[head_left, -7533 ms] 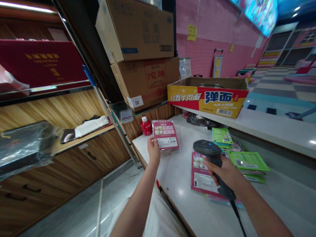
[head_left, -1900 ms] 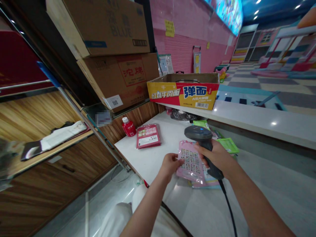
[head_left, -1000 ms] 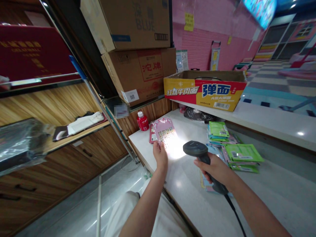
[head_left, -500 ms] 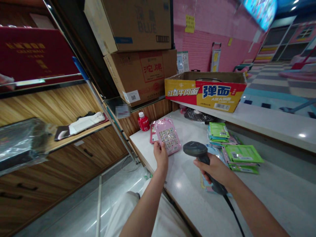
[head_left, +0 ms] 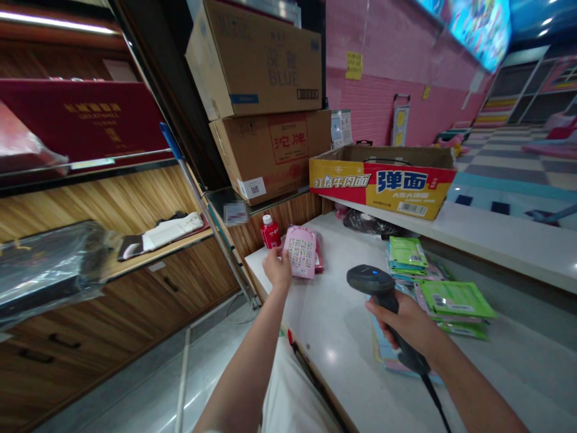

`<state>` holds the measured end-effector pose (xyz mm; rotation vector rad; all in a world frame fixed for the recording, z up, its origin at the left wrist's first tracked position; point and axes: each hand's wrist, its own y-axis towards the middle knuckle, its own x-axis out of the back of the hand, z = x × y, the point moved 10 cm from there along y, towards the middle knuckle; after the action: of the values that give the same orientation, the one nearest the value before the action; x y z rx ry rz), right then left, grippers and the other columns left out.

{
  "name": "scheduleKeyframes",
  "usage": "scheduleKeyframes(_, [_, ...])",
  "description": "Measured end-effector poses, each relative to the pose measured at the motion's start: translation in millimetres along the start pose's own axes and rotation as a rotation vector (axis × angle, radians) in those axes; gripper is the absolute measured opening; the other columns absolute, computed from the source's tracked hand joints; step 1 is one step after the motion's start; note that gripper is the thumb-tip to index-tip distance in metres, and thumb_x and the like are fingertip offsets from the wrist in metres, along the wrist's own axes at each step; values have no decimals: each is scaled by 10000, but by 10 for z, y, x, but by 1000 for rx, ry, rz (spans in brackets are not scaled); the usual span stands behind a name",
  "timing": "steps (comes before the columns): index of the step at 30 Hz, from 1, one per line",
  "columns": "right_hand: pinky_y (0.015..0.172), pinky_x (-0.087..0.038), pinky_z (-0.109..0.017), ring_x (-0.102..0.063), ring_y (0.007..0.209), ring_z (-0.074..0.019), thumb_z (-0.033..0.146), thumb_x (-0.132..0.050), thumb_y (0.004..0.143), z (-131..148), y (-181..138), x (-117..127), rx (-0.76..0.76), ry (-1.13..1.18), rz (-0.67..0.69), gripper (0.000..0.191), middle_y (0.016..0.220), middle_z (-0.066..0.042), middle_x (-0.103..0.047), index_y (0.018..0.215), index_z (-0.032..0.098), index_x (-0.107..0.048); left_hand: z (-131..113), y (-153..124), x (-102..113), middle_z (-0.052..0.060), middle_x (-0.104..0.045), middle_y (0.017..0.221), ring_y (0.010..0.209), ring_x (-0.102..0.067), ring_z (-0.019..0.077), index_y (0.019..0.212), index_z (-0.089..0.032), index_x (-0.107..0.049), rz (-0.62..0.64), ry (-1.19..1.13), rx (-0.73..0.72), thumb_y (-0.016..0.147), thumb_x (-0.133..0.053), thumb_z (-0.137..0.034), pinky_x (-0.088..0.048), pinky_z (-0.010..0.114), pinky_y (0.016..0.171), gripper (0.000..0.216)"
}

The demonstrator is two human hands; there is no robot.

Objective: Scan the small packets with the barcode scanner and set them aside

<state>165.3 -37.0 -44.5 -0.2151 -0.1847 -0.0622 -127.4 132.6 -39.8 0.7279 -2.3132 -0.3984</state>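
My left hand [head_left: 276, 269] is closed on the near edge of a light pink packet [head_left: 301, 259], which lies over a darker pink packet [head_left: 318, 260] at the far left of the white counter [head_left: 342, 325]. A small red bottle [head_left: 270, 232] stands just behind that hand. My right hand [head_left: 408, 325] grips the handle of a black barcode scanner [head_left: 377, 285], held above the counter with its head pointing left. A packet with a blue edge [head_left: 387, 355] lies flat under the scanner hand.
Green packets [head_left: 453, 299] and a second green stack [head_left: 406, 252] lie at the right. An open yellow-and-red carton [head_left: 383, 177] sits on the raised ledge; two brown boxes [head_left: 265, 108] are stacked behind. Wooden shelving [head_left: 135, 240] stands at the left.
My left hand has carried the light pink packet from in front of the scanner away to the far left and set it down on the darker packet. The scanner hand has barely moved.
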Motion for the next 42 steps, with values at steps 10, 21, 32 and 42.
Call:
scheduleKeyframes(10, [310,-379,-210,-438,328,-89,484,-633,724,-14,0,60,-7,25,-29,324,468,99,-495,836,219,-482,-349,-519,-18,68,-616,1111,1048,-532,241,1032,-261,-690,328,179,-575,835,-619,-388,-411,380,919,245])
scheduleKeyframes(21, [302,-382,-213,-437,317,-90,471,-630,729,-39,25,110,2,11,-51,299,462,98,-495,807,223,-484,-561,-465,-271,73,-648,977,915,-563,244,915,-218,-712,370,327,-500,830,-624,-364,-421,375,809,190])
scheduleKeyframes(32, [312,-395,-205,-455,328,-88,438,-714,683,122,2,471,-5,102,-182,326,461,98,-508,781,219,-493,-1176,-1741,-709,53,-662,854,755,-619,171,1127,-178,-552,801,-41,-281,862,-507,-192,-445,279,700,269])
scheduleKeyframes(42, [312,-400,-201,-437,316,-79,448,-673,726,256,-33,515,41,96,-158,315,449,103,-513,814,211,-484,-1377,-2107,-802,109,-623,1095,915,-645,252,1261,-198,-403,936,171,-290,633,-755,-476,-440,290,704,771])
